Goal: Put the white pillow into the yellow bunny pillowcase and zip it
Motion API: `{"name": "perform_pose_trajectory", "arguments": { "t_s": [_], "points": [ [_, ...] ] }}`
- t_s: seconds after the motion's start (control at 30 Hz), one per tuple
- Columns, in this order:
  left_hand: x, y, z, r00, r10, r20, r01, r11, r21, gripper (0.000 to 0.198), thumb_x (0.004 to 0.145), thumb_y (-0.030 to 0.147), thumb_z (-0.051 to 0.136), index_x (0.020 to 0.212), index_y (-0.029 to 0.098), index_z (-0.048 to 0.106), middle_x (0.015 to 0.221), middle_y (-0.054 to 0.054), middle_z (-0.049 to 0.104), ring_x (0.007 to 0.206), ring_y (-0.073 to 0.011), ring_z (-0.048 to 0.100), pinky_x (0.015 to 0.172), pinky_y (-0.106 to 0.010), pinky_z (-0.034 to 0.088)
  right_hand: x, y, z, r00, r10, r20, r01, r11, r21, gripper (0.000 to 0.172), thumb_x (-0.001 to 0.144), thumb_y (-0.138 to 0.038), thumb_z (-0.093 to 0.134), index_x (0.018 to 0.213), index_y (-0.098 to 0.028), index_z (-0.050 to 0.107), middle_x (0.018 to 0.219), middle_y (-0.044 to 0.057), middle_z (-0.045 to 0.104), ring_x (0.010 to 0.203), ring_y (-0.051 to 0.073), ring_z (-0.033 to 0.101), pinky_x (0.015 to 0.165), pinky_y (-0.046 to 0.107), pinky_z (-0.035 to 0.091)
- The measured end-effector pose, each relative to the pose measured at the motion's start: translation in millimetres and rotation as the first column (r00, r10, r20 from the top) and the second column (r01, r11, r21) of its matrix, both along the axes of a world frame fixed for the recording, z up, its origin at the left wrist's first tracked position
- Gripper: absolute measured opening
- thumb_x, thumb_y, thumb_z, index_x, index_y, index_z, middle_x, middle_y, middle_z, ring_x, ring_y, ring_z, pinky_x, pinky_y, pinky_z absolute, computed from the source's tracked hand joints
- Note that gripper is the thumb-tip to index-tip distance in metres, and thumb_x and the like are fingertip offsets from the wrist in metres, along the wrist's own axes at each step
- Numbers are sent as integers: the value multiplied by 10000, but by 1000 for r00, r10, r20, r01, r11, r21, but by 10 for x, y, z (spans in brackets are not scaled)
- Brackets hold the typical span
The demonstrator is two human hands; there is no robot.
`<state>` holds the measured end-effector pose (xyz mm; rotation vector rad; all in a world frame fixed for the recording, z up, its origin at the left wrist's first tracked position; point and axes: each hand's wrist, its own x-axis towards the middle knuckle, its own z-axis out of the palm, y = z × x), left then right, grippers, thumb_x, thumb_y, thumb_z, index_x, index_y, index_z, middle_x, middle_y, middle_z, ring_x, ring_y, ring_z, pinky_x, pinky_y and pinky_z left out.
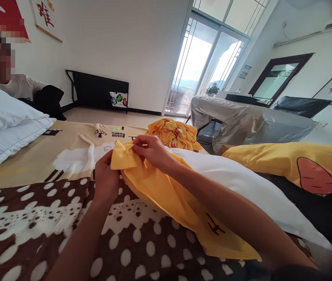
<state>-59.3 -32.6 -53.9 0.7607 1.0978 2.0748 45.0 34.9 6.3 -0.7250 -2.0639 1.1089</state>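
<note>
Fingers of the right hand (154,154) pinch the gathered edge of a yellow cover (160,191), while those of the left hand (107,177), partly hidden by a fold, hold the same end from the other side. From the fingers the cover trails back below the right forearm (227,199). The cloth looks thin, light and limp, unlikely to break but apt to bunch; its edge seems the surest place to grip. Just right of the fingers lies a white pillow (230,168), plump and probably soft; just beyond them, bundled yellow fabric (171,132). A patterned blanket (142,249) spreads beneath. Farther right rests a carrot-print cushion (259,156); well left, white pillows (7,121) and another person (22,86).
</note>
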Motion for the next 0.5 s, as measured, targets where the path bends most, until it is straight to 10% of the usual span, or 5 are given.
{"name": "perform_pose_trajectory", "arguments": {
  "t_s": [0.2,0.3,0.5],
  "points": [
    [-60,-64,-11,852,174,-494,-169,984,55,253,584,203,693,805,179,572,756,23,572,692,-116,469,595,-186,383,8,-6,8,998,32,-48,-36,995,-92,102,747,-223,564,669,-169,526,612,-56,497,512,68,446,514,209,366],
    [-44,-115,45,810,269,-520,-283,957,54,168,634,210,647,772,189,554,717,29,565,655,-113,465,547,-183,347,2,-28,-2,997,75,-32,-77,993,-89,136,763,-263,574,681,-173,514,599,-59,480,517,67,436,511,203,354],
    [-81,-134,110,878,73,-472,-194,957,-213,362,781,437,552,543,166,526,529,-10,482,507,-110,375,426,-220,260,-14,-110,-66,986,151,68,-163,961,226,108,801,-223,506,707,-173,525,670,-39,508,636,87,444,578,208,349]
  ]
}}
